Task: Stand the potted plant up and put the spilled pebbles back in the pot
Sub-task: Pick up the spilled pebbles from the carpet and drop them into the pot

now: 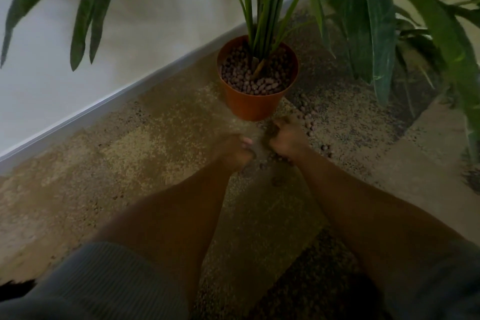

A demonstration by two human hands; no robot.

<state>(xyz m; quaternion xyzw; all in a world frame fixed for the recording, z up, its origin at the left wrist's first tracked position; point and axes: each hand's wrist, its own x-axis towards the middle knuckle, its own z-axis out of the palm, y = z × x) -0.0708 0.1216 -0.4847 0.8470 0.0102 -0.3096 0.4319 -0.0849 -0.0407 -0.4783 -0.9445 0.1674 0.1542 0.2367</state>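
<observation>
Orange pot upright on the speckled floor, a little above the middle of the frame, close to the white baseboard. Inside, brown pebbles almost up to the rim, around the green stems. Long leaves across the top and the right side of the frame. More spilled pebbles loose on the floor, to the lower right of the pot and beside the hands. Right hand just below the pot, fingers curled closed, low over the scattered pebbles; whether any held inside, cannot tell. Left hand just beside it, blurred, fingers bent inward, grip not clear. Grey sleeves at the bottom corners.
</observation>
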